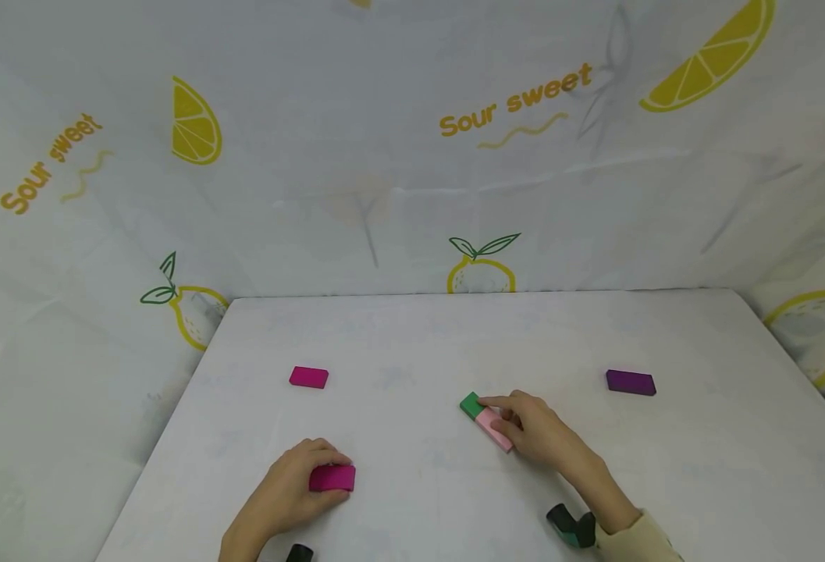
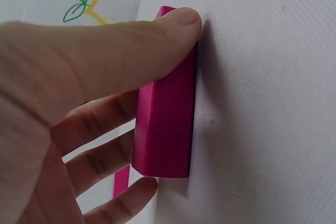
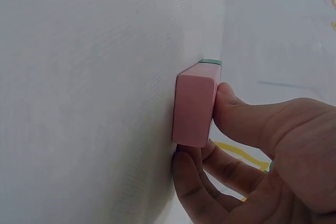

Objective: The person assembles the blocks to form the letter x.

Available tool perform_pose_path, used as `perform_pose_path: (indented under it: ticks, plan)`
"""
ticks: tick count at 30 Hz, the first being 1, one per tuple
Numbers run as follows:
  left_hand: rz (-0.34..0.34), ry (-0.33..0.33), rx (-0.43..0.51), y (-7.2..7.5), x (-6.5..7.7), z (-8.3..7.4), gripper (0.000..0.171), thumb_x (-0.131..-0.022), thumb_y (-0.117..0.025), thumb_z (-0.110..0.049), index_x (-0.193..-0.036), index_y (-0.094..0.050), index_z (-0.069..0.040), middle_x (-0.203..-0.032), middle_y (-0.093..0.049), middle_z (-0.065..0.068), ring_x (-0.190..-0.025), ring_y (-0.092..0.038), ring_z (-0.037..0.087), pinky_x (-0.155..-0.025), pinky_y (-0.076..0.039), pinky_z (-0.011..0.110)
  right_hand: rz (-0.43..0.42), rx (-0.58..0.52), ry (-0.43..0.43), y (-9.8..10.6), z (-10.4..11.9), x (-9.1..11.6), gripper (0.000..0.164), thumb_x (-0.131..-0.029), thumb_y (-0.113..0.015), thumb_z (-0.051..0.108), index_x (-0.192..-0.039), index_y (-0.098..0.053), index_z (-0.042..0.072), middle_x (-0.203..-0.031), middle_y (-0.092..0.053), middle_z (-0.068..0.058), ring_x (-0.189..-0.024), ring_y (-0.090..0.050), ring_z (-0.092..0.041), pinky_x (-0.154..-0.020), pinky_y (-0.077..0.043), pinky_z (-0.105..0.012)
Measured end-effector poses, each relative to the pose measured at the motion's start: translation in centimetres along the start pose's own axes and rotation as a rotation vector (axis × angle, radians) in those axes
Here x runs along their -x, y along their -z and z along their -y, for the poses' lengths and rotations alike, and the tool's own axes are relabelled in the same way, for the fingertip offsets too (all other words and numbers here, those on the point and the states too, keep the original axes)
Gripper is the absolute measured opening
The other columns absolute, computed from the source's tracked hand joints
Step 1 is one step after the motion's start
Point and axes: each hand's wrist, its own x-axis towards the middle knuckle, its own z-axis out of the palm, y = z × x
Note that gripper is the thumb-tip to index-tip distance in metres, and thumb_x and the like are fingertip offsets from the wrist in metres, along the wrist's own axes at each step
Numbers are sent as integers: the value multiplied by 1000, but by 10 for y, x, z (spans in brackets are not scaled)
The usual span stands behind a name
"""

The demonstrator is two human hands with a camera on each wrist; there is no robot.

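The pink-and-green piece (image 1: 494, 430) is laid aslant on the white tabletop (image 1: 412, 336), its green end pointed away from the person, and whether it is made of one block or two butted together cannot be told. Its pink part is pinched by the right hand (image 1: 537, 429), thumb on one side and fingers on the other, with the forefinger stretched to the green end. To the left of the piece and nearer the person, a magenta block (image 1: 332, 478) is clamped between the thumb and fingers of the left hand (image 1: 287, 488); behind that block the fingers are spread apart, and whether it is lifted or rested on the surface cannot be told. A second magenta block (image 1: 309, 378) is seen left of the piece and farther off, and a purple block (image 1: 631, 382) to its right, also farther off; both are left untouched. If two blocks are butted there, the green one could be parted from the pink by a sideways push of the forefinger. The piece could be twisted out of line by uneven pressure from the thumb, and the held magenta block could be tipped if its smooth face were let slip under the left thumb
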Motion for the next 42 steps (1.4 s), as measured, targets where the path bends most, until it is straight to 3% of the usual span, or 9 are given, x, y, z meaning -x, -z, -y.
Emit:
perform_pose_path:
  ticks: [17,27,42]
  plan:
    - [-78,41,77,-6,-14,-13,25,-78,-89,-28,-98,-76,-24,-86,-64,-17,-79,-54,-2,-71,-49,21,-7,3,22,1,0,2,39,-93,-70,4,-131,-70,13,-85,-54,0,-80,-46,-14,-66,-38,-22]
    - [-161,120,81,-14,-27,-29,27,-74,-90,-24,-96,-75,-19,-85,-67,-12,-75,-51,0,-63,-45,18,-13,9,34,1,-1,3,39,-93,-70,4,-131,-70,13,-84,-53,0,-79,-46,-13,-65,-37,-22]
    - [-219,140,60,-27,-53,-57,24,-76,-87,-23,-94,-76,-13,-79,-65,-6,-67,-50,2,-58,-42,17,-4,4,14,1,0,3,39,-94,-70,6,-132,-70,14,-85,-54,0,-80,-46,-14,-65,-37,-22]
